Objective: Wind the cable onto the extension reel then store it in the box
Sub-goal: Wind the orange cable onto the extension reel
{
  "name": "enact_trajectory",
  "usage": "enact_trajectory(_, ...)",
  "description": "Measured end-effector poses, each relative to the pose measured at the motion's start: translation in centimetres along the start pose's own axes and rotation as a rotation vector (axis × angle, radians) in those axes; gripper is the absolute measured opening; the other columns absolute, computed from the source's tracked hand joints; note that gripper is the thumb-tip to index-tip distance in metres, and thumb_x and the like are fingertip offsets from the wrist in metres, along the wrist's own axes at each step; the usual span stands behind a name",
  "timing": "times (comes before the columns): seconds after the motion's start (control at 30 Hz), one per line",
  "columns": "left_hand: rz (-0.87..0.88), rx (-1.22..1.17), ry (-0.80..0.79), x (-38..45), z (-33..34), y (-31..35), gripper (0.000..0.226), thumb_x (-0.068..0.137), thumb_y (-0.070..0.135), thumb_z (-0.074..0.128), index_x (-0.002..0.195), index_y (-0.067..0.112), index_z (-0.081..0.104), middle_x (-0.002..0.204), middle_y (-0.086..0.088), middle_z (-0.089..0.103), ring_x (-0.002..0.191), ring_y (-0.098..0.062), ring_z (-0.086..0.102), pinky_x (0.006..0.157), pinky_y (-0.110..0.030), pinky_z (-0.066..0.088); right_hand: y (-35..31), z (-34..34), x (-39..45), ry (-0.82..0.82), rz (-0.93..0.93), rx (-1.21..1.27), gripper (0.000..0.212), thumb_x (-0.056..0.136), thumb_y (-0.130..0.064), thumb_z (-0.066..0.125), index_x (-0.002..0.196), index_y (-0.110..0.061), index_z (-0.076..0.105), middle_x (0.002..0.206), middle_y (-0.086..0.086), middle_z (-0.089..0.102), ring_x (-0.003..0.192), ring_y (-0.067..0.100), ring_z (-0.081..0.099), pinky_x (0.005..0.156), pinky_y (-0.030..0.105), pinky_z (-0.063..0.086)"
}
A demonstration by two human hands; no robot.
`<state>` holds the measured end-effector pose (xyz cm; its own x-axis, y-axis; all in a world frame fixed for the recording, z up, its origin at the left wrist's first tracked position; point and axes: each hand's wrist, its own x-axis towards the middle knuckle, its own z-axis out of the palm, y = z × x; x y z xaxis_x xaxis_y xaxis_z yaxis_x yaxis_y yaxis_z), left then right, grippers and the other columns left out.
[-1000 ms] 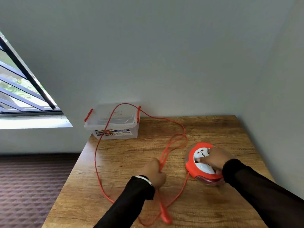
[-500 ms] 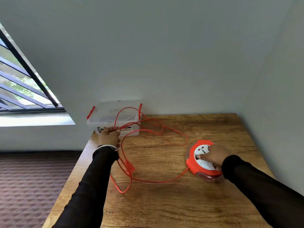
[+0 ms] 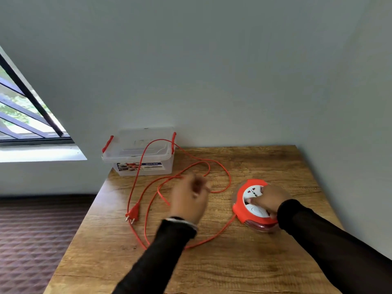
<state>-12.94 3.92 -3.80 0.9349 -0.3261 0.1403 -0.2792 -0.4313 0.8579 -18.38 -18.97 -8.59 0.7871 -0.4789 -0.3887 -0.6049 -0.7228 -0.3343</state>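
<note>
right hand (image 3: 268, 201) grips reel (image 3: 253, 203) to steady it | left hand (image 3: 189, 198) blurred, grip unclear | cable (image 3: 220, 231) loose beside it

The table (image 3: 265, 164) is wood-grained, matt brown with dark streaks. Under the right hand's fingers (image 3: 257, 201) the reel (image 3: 240, 203) is smooth glossy plastic, orange and white. Just past the left hand's blurred fingers (image 3: 197, 183) runs a thin orange plastic-coated cable (image 3: 228, 177). The box (image 3: 140, 153) is clear plastic.
</note>
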Motion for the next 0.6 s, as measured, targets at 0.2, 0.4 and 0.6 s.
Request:
enact_trajectory(0.2, -0.707, -0.511, -0.459, -5.8, 9.3, -0.4, 0.017, 0.083, 0.0, 0.061, 0.085, 0.016, 0.054, 0.066, -0.002, 0.053, 0.052, -0.014, 0.048, 0.042, -0.02, 0.04, -0.2, 0.4, -0.6, -0.157, 0.11, 0.292, 0.036, 0.09, -0.033, 0.056, 0.119, -0.011, 0.051, 0.081, 0.01, 0.068, 0.047, 0.017, 0.059, 0.043, 0.02, 0.039)
enact_trajectory(0.4, -0.783, -0.62, -0.169, -4.3, 9.3, -0.9, 0.03, 0.081, -0.003, 0.064, 0.109, -0.011, 0.058, 0.055, -0.009, 0.062, 0.041, -0.01, 0.057, 0.032, -0.014, 0.041, -0.4, 1.9, -2.3, -0.371, 0.214, 0.718, 0.022, 0.094, -0.011, 0.045, 0.087, 0.0, 0.063, 0.069, 0.005, 0.07, 0.04, 0.01, 0.058, 0.038, 0.017, 0.029)
enact_trajectory(0.6, -0.757, -0.738, -0.156, -2.4, 8.7, -3.4, 0.034, 0.082, -0.008, 0.061, 0.102, 0.015, 0.044, 0.088, -0.005, 0.054, 0.05, -0.019, 0.052, 0.037, -0.022, 0.047, -0.1, 1.5, -3.4, -0.259, 0.171, 0.731, 0.019, 0.09, -0.004, 0.046, 0.077, -0.003, 0.06, 0.053, 0.004, 0.068, 0.03, 0.008, 0.046, 0.032, 0.014, 0.026)
